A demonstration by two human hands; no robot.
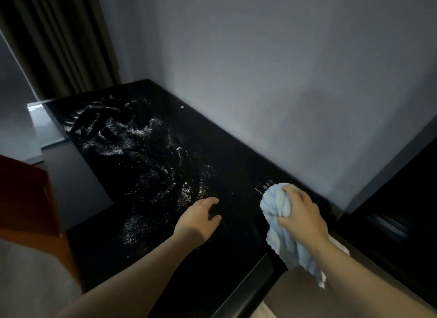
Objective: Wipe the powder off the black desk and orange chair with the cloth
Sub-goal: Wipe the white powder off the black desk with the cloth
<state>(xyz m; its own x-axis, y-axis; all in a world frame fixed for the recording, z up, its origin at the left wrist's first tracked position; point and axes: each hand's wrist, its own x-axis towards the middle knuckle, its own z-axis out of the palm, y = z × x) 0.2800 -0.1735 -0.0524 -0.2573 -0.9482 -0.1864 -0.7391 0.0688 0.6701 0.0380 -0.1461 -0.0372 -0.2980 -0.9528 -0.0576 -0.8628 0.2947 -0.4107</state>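
White powder (146,149) lies scattered in swirls and patches across the black desk (238,171), most of it beyond and to the left of the left hand (199,219), with some thinner specks just ahead of its fingertips and a small patch to its near left. Dark smeared tracks cut through the thickest powder at the far left end of the desk, well away from both hands.

The left hand rests palm down on the desk surface, fingers loosely curled and spread a little, with nothing in it. The right hand (300,213) sits to its right, apart from it, closed in a fist around a bunched light blue cloth (281,225). The upper wad of the cloth bulges out to the left of the knuckles and seems to press on the desk, while the rest hangs down under the wrist and trails past the desk's near edge. Just beyond the right hand, partly covered by the cloth, a small panel with pale markings (266,185) is set into the desk top; the markings are too small to read.

Far to the left of the left hand, at the frame's edge, part of the orange chair (26,197) shows, dim and reddish in the low light; whether it carries powder cannot be told. A grey wall (260,69) rises behind the desk beyond both hands, and a dark curtain (59,41) hangs at the far left.
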